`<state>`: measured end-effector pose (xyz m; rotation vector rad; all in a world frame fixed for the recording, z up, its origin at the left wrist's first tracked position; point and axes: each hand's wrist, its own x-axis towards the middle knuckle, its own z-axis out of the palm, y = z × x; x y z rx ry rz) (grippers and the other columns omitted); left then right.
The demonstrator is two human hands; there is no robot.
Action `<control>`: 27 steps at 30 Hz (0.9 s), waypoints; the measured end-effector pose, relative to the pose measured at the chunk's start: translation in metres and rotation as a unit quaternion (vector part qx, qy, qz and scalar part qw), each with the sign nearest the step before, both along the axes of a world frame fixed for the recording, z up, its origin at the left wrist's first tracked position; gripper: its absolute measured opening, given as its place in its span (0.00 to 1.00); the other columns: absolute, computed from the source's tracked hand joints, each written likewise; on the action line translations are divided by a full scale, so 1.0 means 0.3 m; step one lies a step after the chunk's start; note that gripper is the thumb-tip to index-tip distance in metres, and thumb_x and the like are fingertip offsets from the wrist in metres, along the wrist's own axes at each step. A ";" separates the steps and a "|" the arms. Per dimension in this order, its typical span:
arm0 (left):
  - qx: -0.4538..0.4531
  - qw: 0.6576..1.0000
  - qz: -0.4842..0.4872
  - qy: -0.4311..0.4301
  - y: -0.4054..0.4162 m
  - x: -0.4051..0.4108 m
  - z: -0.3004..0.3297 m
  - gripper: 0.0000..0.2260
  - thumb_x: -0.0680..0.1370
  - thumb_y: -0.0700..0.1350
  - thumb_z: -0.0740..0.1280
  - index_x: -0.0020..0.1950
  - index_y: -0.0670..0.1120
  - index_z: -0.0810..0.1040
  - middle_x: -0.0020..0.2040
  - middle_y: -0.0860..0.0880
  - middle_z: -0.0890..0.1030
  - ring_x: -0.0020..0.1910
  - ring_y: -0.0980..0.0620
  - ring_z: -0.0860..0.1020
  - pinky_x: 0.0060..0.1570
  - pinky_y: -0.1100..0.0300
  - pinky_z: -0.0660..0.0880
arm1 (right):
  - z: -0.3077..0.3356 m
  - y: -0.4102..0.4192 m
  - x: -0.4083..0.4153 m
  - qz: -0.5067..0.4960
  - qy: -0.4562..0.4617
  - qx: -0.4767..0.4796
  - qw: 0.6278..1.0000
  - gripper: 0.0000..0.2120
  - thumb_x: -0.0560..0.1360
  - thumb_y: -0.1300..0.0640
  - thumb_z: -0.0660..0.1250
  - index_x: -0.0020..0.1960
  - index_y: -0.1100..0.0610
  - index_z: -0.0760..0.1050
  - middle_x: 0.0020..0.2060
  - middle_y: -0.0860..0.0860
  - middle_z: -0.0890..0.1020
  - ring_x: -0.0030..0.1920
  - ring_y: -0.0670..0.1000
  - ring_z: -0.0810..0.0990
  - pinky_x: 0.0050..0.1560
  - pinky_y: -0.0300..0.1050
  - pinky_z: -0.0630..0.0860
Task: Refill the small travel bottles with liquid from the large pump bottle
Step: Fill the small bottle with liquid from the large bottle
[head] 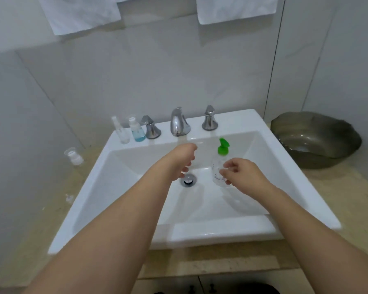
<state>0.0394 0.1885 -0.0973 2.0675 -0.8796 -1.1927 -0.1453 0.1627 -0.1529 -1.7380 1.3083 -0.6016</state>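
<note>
Pale glossy wall tiles backed a white ceramic sink (pixel 302 183), square-rimmed and smooth, sunk into a beige stone-look bench (pixel 348 209). Over the basin, the right hand (pixel 243 176) curled its fingers round a clear plastic pump bottle (pixel 218 166), which stood upright above the right part of the bowl; its rounded body showed faint dark print and it was topped by a bright green pump head with a flat spout. The left hand (pixel 184 160) hung over the middle of the basin, just left of the bottle and apart from it, its fingers loosely bent downward and holding nothing that could be seen. Below it lay the round chrome drain plug (pixel 188 179).

On the far rim stood a polished chrome tap (pixel 178 122) with a curved spout, flanked by two flared chrome handles. Left of them, at the far left corner of the rim, stood two small travel bottles side by side: a slim clear spray bottle (pixel 120 130) and a squat clear bottle (pixel 136 129) with a white cap and blue liquid in its lower part. Farther left on the bench sat a small clear jar (pixel 73 156), and nearer, a tiny clear cap-like piece too small to make out. At the far right rested a wide dark translucent basin (pixel 319 141) with a wavy rim. Two white towels (pixel 236 9) hung above.
</note>
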 end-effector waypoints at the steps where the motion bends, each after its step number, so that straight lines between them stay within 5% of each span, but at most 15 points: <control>1: 0.008 1.000 -0.009 0.004 -0.025 -0.011 0.000 0.20 0.84 0.56 0.59 0.62 0.41 0.75 0.55 0.44 0.74 0.55 0.43 0.73 0.58 0.48 0.72 | -0.004 -0.007 -0.005 -0.008 -0.001 -0.010 1.000 0.11 0.76 0.51 0.68 0.55 0.54 0.76 0.43 0.49 0.83 0.42 0.49 0.83 0.47 0.46 0.79; 10: 0.027 0.999 -0.041 -0.010 -0.285 -0.123 -0.014 0.27 0.83 0.64 0.53 0.62 0.41 0.74 0.64 0.41 0.74 0.63 0.39 0.73 0.61 0.40 0.74 | -0.035 -0.062 -0.010 -0.084 0.003 -0.065 0.994 0.16 0.78 0.49 0.64 0.62 0.56 0.74 0.50 0.52 0.80 0.51 0.55 0.79 0.51 0.46 0.76; 14: 0.057 0.996 -0.065 -0.024 -0.339 -0.150 -0.029 0.26 0.84 0.63 0.52 0.58 0.41 0.73 0.57 0.42 0.78 0.62 0.38 0.74 0.64 0.37 0.73 | -0.029 -0.068 -0.013 -0.076 0.015 -0.089 0.993 0.17 0.79 0.50 0.63 0.63 0.57 0.73 0.52 0.54 0.81 0.52 0.56 0.79 0.53 0.48 0.76; 17: 0.083 0.992 -0.078 -0.055 -0.362 -0.175 -0.031 0.23 0.84 0.61 0.53 0.50 0.42 0.74 0.50 0.42 0.78 0.56 0.39 0.77 0.58 0.37 0.77 | -0.018 -0.066 -0.014 -0.071 0.015 -0.100 0.992 0.16 0.79 0.50 0.63 0.62 0.58 0.73 0.51 0.54 0.81 0.51 0.56 0.80 0.52 0.50 0.77; 27: 0.105 0.983 -0.078 -0.131 -0.387 -0.229 -0.050 0.20 0.79 0.42 0.50 0.57 0.35 0.78 0.53 0.37 0.82 0.48 0.34 0.83 0.43 0.43 0.84 | -0.011 -0.067 -0.007 -0.062 0.030 -0.111 0.991 0.13 0.80 0.49 0.61 0.55 0.58 0.74 0.44 0.54 0.79 0.45 0.58 0.78 0.44 0.49 0.75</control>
